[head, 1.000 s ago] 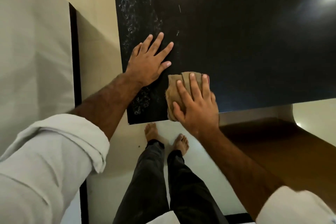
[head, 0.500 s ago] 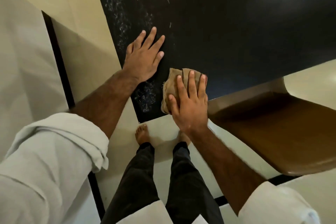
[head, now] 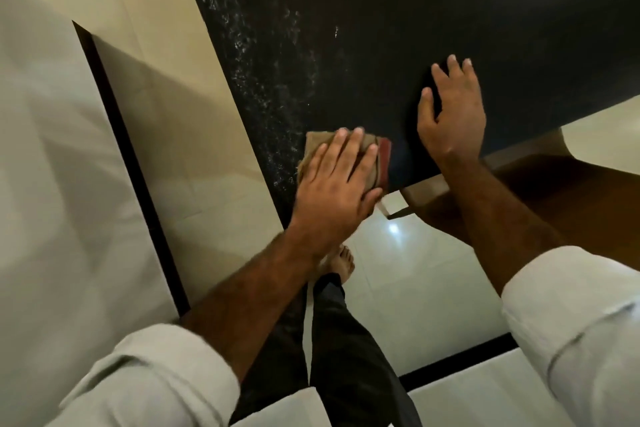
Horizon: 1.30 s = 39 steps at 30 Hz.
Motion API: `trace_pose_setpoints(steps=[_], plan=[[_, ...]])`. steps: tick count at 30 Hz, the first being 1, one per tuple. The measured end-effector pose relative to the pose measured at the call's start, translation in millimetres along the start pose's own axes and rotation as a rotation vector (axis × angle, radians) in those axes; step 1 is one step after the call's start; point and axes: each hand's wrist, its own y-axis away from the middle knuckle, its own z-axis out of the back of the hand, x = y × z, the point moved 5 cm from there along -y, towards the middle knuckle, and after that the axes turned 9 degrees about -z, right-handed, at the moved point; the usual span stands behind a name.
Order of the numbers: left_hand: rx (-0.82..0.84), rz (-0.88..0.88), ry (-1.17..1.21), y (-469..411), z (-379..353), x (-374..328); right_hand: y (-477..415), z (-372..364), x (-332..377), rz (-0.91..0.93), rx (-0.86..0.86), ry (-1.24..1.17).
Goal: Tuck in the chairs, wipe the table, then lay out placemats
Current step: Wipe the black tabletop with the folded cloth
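The black table (head: 398, 17) fills the top of the head view, its near corner just in front of me. A folded tan cloth with a red stripe (head: 380, 157) lies on that corner. My left hand (head: 334, 185) presses flat on the cloth with straight fingers. To its right, my right hand (head: 450, 114) rests flat on the bare tabletop, fingers straight and slightly spread, holding nothing. Whitish speckled streaks (head: 263, 73) run along the table's left strip. A brown wooden chair (head: 561, 204) sits partly under the table's near edge at the right.
Pale tiled floor (head: 408, 274) with black inlay strips (head: 138, 166) lies below and left of the table. My bare foot (head: 341, 262) and dark trouser legs stand close to the table corner.
The cloth has passed from my right hand to my left hand. The right hand now lies on the bare table to the right, and the view has swung left.
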Motion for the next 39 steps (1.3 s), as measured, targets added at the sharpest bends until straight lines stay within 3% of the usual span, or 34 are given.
trace_pose_setpoints(steps=[4, 10, 16, 18, 26, 30, 33, 39], plan=[[0.002, -0.057, -0.075, 19.0, 2.2, 19.6, 2.3, -3.5, 0.8, 0.012, -0.039, 0.022], [-0.012, 0.016, -0.092, -81.8, 21.1, 31.6, 0.7, -8.6, -3.3, 0.047, -0.045, 0.062], [0.042, 0.016, -0.092, 62.5, 7.3, 34.4, 3.0, -9.1, -3.1, 0.069, -0.088, 0.073], [0.073, 0.041, -0.117, 68.6, 6.6, 45.2, 2.6, -8.6, -2.0, 0.074, -0.106, 0.073], [-0.023, 0.216, -0.097, -78.6, 32.6, 59.3, 0.6, -9.0, -1.1, 0.094, -0.093, 0.099], [0.001, 0.123, -0.09, 2.2, 17.4, 35.1, 7.4, -6.9, 6.2, 0.261, -0.099, 0.12], [0.07, 0.164, -0.103, 38.0, 9.0, 36.1, 13.2, -12.9, 12.3, 0.428, -0.098, 0.14], [-0.036, 0.2, -0.088, -99.7, 44.3, 90.9, 11.5, -18.3, 13.4, 0.475, -0.105, 0.174]])
